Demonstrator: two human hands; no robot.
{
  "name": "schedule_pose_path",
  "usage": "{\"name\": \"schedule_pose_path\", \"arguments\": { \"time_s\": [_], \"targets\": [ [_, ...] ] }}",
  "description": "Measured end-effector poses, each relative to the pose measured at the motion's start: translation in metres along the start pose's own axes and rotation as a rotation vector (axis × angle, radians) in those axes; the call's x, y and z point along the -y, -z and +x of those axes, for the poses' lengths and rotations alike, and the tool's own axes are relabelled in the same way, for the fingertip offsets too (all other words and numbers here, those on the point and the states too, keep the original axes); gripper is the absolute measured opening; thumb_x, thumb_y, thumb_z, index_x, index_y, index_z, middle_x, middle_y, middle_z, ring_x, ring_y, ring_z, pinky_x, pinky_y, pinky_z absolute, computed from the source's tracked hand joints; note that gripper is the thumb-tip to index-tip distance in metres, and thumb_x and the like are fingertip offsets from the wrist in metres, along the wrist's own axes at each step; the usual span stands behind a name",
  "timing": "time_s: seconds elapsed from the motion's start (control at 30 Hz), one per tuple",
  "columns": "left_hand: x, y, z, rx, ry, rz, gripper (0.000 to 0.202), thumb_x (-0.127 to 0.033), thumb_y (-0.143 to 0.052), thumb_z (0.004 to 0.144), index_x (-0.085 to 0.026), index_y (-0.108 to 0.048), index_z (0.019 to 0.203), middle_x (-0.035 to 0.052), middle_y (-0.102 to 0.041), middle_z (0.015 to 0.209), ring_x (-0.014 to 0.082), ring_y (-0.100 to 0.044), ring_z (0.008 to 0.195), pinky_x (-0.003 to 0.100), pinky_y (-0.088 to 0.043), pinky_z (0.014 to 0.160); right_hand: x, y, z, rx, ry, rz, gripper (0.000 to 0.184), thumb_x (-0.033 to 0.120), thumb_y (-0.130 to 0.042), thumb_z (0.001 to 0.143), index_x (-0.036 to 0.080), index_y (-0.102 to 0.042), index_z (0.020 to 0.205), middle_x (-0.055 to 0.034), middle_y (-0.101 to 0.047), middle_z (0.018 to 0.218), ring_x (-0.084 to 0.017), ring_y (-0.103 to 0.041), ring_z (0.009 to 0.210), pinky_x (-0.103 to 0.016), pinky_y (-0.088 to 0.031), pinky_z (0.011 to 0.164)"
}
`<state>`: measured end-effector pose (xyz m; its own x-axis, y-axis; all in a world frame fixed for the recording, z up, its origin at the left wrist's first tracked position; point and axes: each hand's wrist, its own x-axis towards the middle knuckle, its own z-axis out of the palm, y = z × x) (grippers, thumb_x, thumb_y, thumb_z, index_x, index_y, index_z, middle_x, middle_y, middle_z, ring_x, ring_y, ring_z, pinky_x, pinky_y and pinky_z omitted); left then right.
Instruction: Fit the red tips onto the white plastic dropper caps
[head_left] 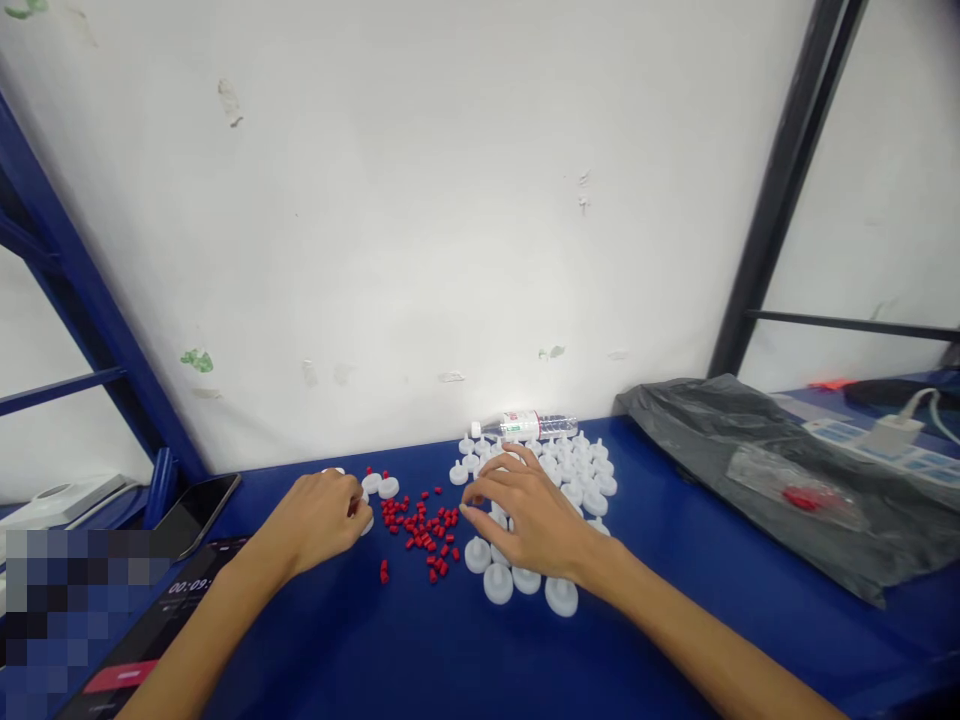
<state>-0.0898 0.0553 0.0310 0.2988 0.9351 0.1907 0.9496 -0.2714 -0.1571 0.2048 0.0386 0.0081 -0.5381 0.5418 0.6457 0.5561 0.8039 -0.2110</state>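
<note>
Blue table (360,660) fills the near field, both forearms lying across it; white wall (450,250) closes it off just beyond the hands; black bag (750,440) sits well right of the right hand (532,520), with a clear pouch (802,495) of red bits on top. Phone showing a timer screen (150,640) is just beside the left forearm; dark phone (199,510) lies left of the left hand (322,515); bottle (529,425) lies on its side against the wall, beyond the right hand.

White caps (577,475) are heaped under and beyond the right hand, a few more just past the left fingertips; red plugs (424,530) are scattered between the hands.

Left hand is curled, a white piece at its fingertips, grip unclear; right hand is palm down, fingers splayed over the caps; can't tell if it pinches one.

Risk, my read: a wrist sweep scatters the loose plugs; a forearm drag nudges the timer phone.

Near table edge is out of view; bare blue on the near side of the hands and between right hand and bag; left side is crowded.
</note>
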Motion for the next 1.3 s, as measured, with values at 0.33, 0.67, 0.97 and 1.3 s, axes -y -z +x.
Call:
{"name": "schedule_pose_path", "arguments": {
  "time_s": [0.33,0.67,0.97,1.3],
  "targets": [
    [-0.005,0.006,0.001,0.036,0.098,0.041,0.041,-0.039,-0.037,0.093,-0.019,-0.060,0.066,0.0128,-0.067,0.072,0.0283,-0.063,0.066,0.033,-0.032,0.060,-0.006,-0.008,-0.003,0.202,0.043,-0.012,0.024,0.035,-0.067,0.090,0.023,-0.068,0.070,-0.0005,-0.067,0.066,-0.023,-0.062,0.099,-0.058,-0.022,0.115],
    [-0.029,0.006,-0.006,0.291,-0.026,-0.389,0.030,-0.039,-0.057,0.082,-0.021,-0.064,0.058,0.0028,-0.068,0.059,0.0191,-0.060,0.056,0.028,-0.033,0.053,-0.007,-0.006,0.001,0.099,0.036,-0.014,0.015,0.026,-0.040,0.105,0.021,-0.053,0.100,-0.0007,-0.070,0.093,-0.015,-0.067,0.080,-0.049,-0.034,0.113],
    [-0.027,-0.003,-0.006,0.346,-0.054,-0.439,0.020,-0.034,-0.059,0.077,-0.021,-0.065,0.063,0.0022,-0.071,0.066,0.0202,-0.066,0.062,0.028,-0.038,0.054,-0.004,-0.007,0.000,0.053,-0.048,0.077,0.013,0.028,-0.044,0.103,0.021,-0.054,0.108,-0.0077,-0.068,0.109,-0.022,-0.062,0.109,-0.037,-0.052,0.090],
    [-0.021,0.007,-0.010,0.504,0.034,-0.568,0.020,-0.039,-0.056,0.076,-0.022,-0.066,0.073,0.0020,-0.069,0.068,0.0151,-0.054,0.042,0.026,-0.039,0.041,-0.003,-0.009,-0.001,0.043,0.012,0.048,0.011,0.029,-0.052,0.100,0.021,-0.059,0.105,-0.0049,-0.067,0.103,-0.019,-0.061,0.100,-0.036,-0.048,0.094]
  ]
}}
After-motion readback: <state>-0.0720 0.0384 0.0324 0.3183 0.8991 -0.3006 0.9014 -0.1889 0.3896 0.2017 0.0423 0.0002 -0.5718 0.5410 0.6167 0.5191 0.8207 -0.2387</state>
